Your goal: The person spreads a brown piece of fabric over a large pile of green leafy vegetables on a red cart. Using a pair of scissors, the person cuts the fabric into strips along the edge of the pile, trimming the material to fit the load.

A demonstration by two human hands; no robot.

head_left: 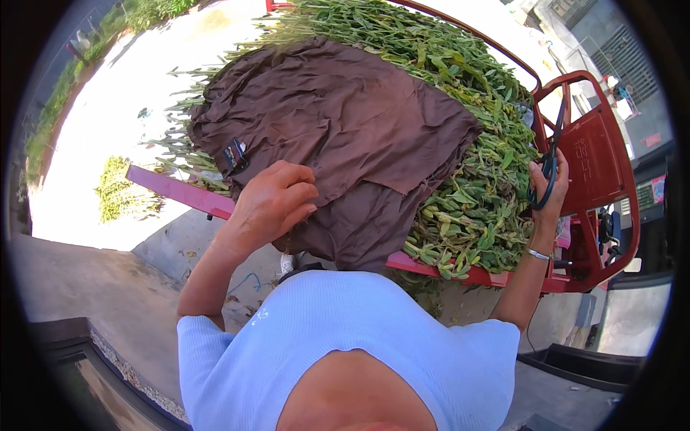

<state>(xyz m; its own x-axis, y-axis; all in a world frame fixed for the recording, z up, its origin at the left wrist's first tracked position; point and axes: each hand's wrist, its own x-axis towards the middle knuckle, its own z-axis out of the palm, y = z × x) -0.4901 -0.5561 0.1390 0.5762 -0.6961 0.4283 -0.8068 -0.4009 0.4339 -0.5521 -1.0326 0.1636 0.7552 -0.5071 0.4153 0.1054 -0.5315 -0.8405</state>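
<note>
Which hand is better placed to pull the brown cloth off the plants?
Probably the left hand: it already rests on the brown cloth at its near edge. The right hand is off the cloth, beside the green plants, gripping scissors.

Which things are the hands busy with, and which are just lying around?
In use:
- left hand gripping the brown cloth
- right hand holding black scissors
- heap of cut green stalks under the cloth
- red cart carrying them

Lying about:
- small pile of greens on the ground
</note>
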